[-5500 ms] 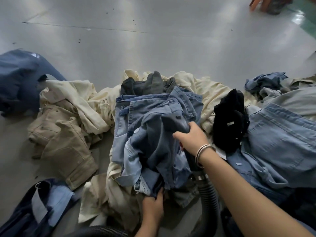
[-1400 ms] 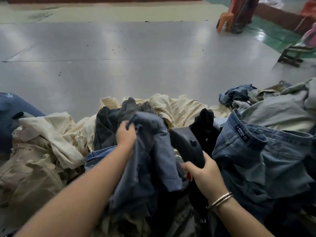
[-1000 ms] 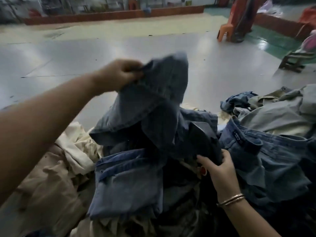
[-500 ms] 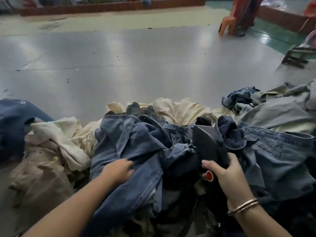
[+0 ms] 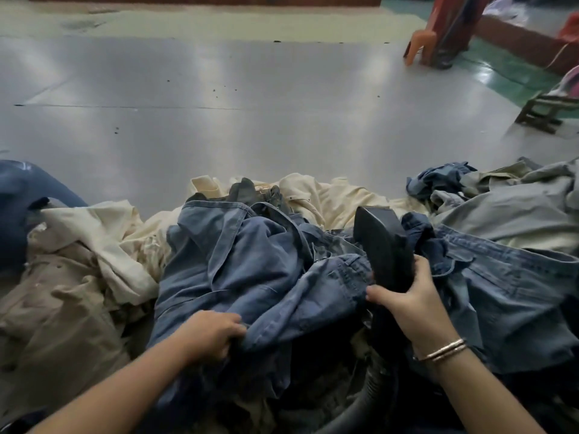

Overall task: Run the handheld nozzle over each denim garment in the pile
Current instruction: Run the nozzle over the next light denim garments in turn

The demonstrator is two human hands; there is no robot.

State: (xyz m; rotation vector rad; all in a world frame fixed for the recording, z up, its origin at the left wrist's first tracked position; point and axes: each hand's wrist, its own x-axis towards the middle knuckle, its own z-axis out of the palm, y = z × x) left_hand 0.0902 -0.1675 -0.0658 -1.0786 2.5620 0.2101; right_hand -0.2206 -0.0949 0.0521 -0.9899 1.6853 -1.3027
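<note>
The nozzle is gripped by the right hand; the denim is clutched by the left hand.

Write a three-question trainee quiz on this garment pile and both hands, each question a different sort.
1. True or false: the right hand grips the black nozzle.
2. Multiple choice: the left hand grips A) a cream garment, B) the blue denim garment, C) the hose.
3. Fill in: the ribbed hose runs down below the ____ hand.

Key: 1 true; 2 B; 3 right.
</note>
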